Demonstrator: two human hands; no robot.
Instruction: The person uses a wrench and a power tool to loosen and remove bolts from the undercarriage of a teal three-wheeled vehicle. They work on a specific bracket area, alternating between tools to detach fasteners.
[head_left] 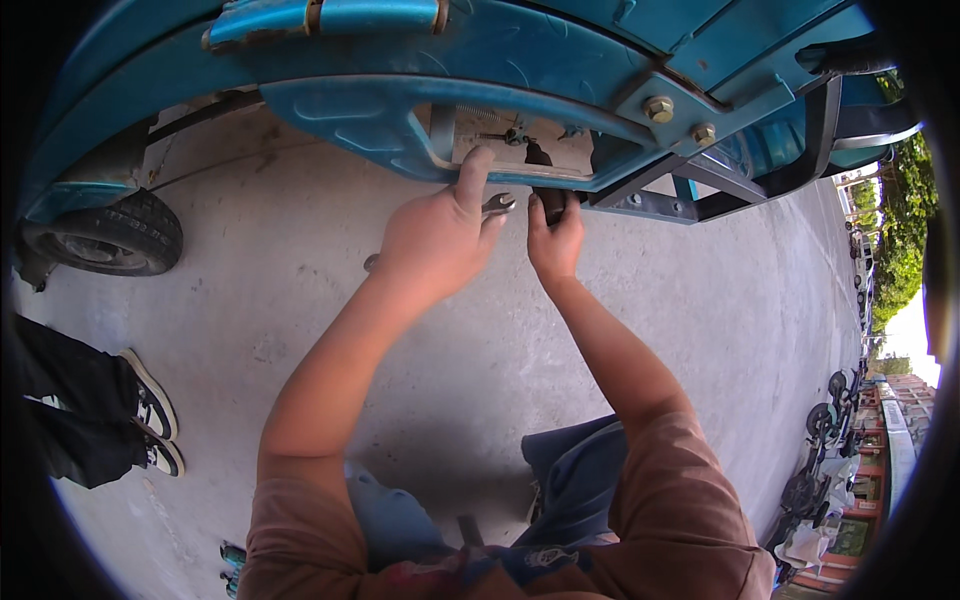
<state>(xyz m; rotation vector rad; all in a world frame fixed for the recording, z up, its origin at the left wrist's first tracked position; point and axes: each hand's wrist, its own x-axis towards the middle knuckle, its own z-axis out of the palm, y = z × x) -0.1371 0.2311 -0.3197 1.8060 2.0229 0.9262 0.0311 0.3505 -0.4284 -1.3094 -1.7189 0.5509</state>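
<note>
Grey concrete floor (450, 370) — dark-flecked, black-and-white shoes (155, 408) left, parked motorbikes (799, 492) right

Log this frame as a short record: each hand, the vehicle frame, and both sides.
Left hand: holds a wrench; index finger at the blue frame
Right hand: grips a black part by the frame's lower edge
Frame: two large bolts at right
Left side: wheel; another person's shoes
Right side: parked two-wheelers
</note>
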